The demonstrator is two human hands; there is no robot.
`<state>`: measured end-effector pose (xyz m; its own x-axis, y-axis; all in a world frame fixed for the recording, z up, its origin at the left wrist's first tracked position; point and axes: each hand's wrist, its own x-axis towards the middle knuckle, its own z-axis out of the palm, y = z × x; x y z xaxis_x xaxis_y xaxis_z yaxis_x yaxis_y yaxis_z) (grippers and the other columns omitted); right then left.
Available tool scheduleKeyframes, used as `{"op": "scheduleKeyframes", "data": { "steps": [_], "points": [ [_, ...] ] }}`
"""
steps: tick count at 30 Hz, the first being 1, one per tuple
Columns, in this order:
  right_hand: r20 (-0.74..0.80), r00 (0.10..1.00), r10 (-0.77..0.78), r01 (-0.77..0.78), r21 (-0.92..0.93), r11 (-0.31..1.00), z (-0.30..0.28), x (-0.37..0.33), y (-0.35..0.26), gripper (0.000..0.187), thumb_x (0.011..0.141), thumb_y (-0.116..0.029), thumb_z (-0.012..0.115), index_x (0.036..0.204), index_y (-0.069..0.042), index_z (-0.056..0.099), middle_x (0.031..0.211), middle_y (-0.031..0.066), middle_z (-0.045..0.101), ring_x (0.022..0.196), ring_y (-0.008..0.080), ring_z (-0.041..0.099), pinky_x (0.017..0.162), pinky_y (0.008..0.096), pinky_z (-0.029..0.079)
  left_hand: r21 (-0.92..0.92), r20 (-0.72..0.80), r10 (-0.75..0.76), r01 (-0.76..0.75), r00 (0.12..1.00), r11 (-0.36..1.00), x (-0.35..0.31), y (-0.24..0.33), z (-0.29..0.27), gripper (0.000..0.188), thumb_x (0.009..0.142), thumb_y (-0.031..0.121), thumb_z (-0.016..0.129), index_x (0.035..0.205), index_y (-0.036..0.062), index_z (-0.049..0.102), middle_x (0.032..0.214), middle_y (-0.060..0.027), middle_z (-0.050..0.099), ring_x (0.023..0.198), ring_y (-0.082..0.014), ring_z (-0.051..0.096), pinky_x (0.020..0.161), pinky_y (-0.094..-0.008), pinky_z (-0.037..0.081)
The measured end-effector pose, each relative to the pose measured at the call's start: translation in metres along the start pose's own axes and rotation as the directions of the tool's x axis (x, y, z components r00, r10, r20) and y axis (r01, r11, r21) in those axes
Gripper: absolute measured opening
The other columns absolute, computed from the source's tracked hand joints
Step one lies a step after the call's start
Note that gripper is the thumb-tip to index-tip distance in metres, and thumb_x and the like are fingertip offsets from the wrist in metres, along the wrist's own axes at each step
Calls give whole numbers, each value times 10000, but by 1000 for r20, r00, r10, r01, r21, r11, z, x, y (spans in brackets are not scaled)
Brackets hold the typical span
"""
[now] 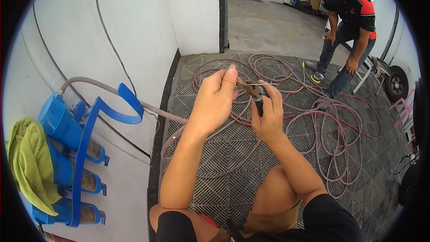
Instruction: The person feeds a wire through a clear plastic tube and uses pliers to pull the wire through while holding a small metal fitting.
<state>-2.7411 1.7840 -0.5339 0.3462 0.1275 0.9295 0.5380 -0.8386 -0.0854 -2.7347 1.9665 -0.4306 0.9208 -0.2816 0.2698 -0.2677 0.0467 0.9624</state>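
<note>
My right hand point(270, 118) is wrapped round a pair of pliers point(254, 91) with dark, blue-edged handles. The pliers' metal head points up and left, toward my other hand. A thin, straight, wire-like piece point(268, 84) crosses at the jaws and sticks out to the right above my right fingers. My left hand point(211, 103) is closed just left of the jaws, its thumb pointing up. What its fingers pinch is hidden by the hand itself. Both hands are held in front of me, above the floor.
Pinkish hoses point(338, 152) lie in loops over the grey grid floor point(224, 197). On the left wall hang blue filter canisters point(60, 116), a blue hook bracket point(130, 103) and a green cloth point(31, 161). A person point(349, 22) leans forward, hands on knees, at far right, near a wheel point(397, 84).
</note>
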Motion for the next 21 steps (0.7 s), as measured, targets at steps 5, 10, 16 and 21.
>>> {"op": "scheduleKeyframes", "data": {
  "steps": [5,10,16,21],
  "points": [
    [-4,1000,-18,18,-58,998,-6,4,-2,272,834,-29,667,1081,56,591,1394,262,551,1227,472,554,1024,562,459,-38,24,-1,2,1000,999,0,4,-1,452,1104,430,454,980,25,614,665,55,438,506,-12,311,420,-202,243],
    [18,1000,3,-3,-10,1000,-5,1,-3,263,853,-25,662,1094,54,594,1361,253,559,1232,465,550,1040,561,443,-39,43,-5,7,999,999,-2,5,0,457,1105,439,448,983,26,605,669,52,434,508,-10,304,418,-203,240],
    [6,1000,-12,11,41,999,-5,2,-8,231,850,-13,662,1063,53,600,1295,237,585,1219,444,558,1010,537,454,13,54,53,-54,997,998,0,-6,0,446,1107,431,446,979,30,594,678,51,432,521,-16,318,431,-208,257],
    [-8,1000,-22,22,15,1000,-7,3,-10,233,835,-6,667,1052,53,607,1315,244,587,1228,445,558,1024,530,458,3,50,12,-12,999,1000,-6,2,-1,448,1110,428,434,982,28,591,662,48,417,521,-20,321,433,-212,261]
  ]
}}
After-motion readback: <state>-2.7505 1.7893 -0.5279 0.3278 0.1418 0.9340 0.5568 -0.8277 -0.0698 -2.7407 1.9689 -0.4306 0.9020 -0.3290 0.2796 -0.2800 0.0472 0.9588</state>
